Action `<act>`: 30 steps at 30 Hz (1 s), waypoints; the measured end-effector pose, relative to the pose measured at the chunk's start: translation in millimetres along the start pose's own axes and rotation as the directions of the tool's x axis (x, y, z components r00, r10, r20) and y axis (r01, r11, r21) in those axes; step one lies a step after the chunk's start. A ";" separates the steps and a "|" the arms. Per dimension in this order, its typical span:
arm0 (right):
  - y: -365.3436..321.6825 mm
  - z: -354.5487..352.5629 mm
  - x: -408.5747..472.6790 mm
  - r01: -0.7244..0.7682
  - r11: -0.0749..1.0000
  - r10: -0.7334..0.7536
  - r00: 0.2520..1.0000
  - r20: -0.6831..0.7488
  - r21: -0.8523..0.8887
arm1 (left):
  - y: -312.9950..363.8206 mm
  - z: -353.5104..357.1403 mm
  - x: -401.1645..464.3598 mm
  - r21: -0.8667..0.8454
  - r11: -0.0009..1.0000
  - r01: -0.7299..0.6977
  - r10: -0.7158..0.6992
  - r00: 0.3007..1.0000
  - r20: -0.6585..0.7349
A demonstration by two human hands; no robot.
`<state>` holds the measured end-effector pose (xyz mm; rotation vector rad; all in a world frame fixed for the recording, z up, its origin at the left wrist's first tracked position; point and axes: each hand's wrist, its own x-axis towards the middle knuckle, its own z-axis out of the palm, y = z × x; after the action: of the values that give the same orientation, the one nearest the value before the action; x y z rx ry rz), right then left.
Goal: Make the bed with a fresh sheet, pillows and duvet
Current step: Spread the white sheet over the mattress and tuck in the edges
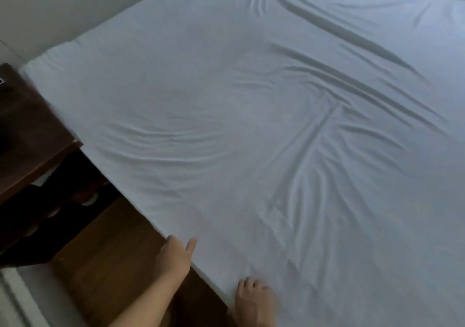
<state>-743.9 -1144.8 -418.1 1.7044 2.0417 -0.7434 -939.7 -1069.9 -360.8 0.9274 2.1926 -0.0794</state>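
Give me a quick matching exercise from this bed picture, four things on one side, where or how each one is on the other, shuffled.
Things:
1. left hand
2. right hand
3. white sheet
4. brown nightstand

States:
A. spread over the bed, wrinkled
B. at the bed's side edge, thumb on top
C. beside the bed's far left corner
D. resting on the sheet near the bottom edge

Pairs: 1-B, 2-D, 3-A, 4-C
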 end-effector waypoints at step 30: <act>-34.3 -13.0 -13.5 0.057 0.992 -0.025 0.966 0.257 -0.117 | -24.1 -44.3 63.1 -0.104 0.953 0.284 -0.228 0.900 0.370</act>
<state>-774.3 -1151.7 -394.5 1.4227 1.9079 -0.7875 -1011.5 -1035.9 -375.3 0.4861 1.9362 -0.1844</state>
